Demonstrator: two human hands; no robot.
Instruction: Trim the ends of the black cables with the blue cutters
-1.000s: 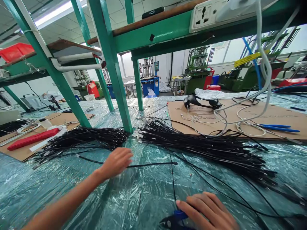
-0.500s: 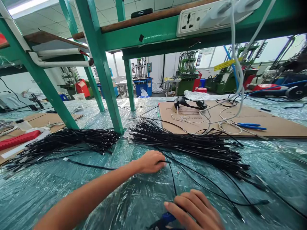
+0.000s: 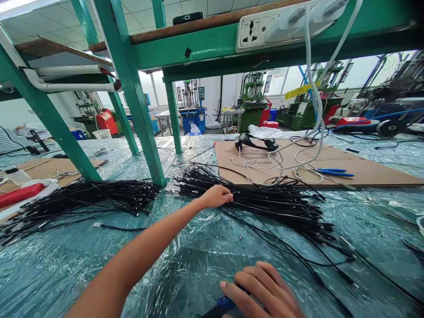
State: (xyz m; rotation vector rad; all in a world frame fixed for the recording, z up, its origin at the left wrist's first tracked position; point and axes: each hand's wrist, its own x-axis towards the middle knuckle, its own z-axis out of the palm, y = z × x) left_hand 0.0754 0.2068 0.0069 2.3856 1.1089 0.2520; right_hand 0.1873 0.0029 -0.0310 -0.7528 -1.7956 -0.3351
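**Left hand pinching above the dark bundle, right hand minding the tool**

And the left hand (image 3: pixel 217 196) is reaching over the bundle of black cables (image 3: pixel 261 201), thumb and fingertips apparently pinching a thin black cable (image 3: pixel 236 193), its tip poking out beyond them. The bundle is lying across the worktop (image 3: pixel 185 260), just in front of the cardboard sheet (image 3: pixel 374 173).

Here's the danger: that tip could be snagging on the crowded strands, and a sideways pull would be dragging neighbours out of line. A light pinch could be letting it slip, too. Nearer the person, loose cables (image 3: pixel 318 280) are crossing one another, so a sweeping wrist could be catching them. The tool might be nicking a cable if it were swinging that way.

Now the pose: the left forearm is stretching diagonally up from the bottom edge, the hand's fingers pointing rightward. Low down, the right hand (image 3: pixel 265 291) is arching its knuckles upward, fingers curling round a blue-and-black hand tool (image 3: pixel 225 303). Its palm is hiding most of the grip; whether the tool's jaws are parting, I can't tell.
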